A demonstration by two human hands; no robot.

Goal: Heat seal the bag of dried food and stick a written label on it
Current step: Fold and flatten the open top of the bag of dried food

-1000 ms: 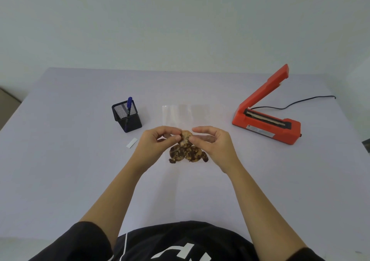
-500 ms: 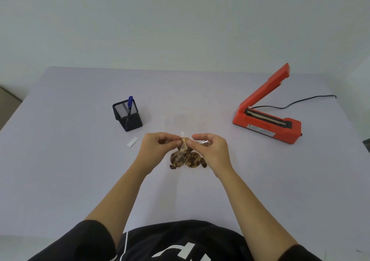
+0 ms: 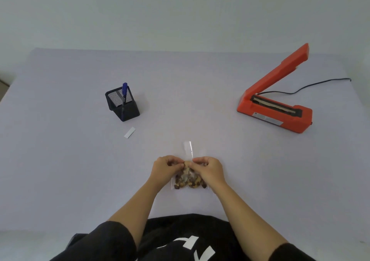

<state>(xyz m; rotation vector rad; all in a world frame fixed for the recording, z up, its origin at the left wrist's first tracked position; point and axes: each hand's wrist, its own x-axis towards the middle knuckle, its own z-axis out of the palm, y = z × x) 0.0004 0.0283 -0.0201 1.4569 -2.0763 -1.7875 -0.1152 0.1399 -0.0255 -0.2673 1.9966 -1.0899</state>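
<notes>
Both hands, left hand point(image 3: 167, 165) and right hand point(image 3: 208, 167), pinch the bag point(image 3: 188, 178) neck, gathering it; next it likely goes right to the open sealer point(image 3: 274, 108).

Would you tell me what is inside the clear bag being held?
Brown and tan dried food fills the lower part of the clear bag; the left hand and right hand pinch it and cover the rest.

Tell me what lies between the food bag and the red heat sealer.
Nothing: the head view shows only bare table between the bag and the heat sealer.
</notes>
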